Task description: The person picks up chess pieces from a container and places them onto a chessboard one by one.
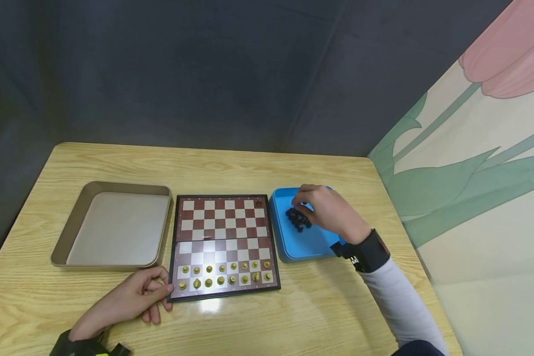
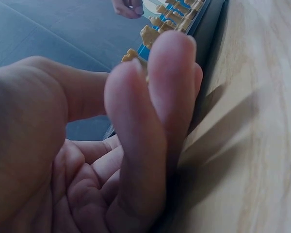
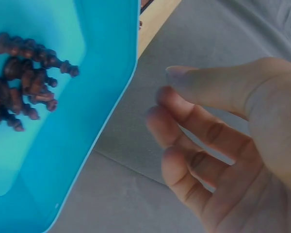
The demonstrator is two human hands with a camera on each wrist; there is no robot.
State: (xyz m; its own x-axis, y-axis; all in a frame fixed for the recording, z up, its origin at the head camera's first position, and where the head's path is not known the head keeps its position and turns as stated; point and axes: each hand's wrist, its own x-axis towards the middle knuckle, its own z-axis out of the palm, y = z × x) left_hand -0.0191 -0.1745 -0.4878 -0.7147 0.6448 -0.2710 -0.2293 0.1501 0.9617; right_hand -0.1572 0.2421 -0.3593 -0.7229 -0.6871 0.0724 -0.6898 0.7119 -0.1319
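Observation:
My left hand (image 1: 135,294) is at the near left corner of the chessboard (image 1: 224,251), its thumb on the rim and its fingers curled beside it. Yellow chess pieces (image 1: 220,280) stand in two rows along the board's near side. One dark chess piece (image 1: 259,203) is on the far right corner square. My right hand (image 1: 327,207) hovers over the blue box (image 1: 309,248), fingers loosely bent. In the right wrist view, thumb and fingertips come near each other with nothing visible between them. Dark chess pieces (image 3: 34,82) lie in a heap inside the box.
A beige tray (image 1: 115,227) with raised walls stands left of the board. The blue box sits close to the board's right edge. Everything is on a wood-grain table (image 1: 213,168), with a dark cloth (image 1: 196,74) behind and a flower-patterned curtain (image 1: 471,178) at right.

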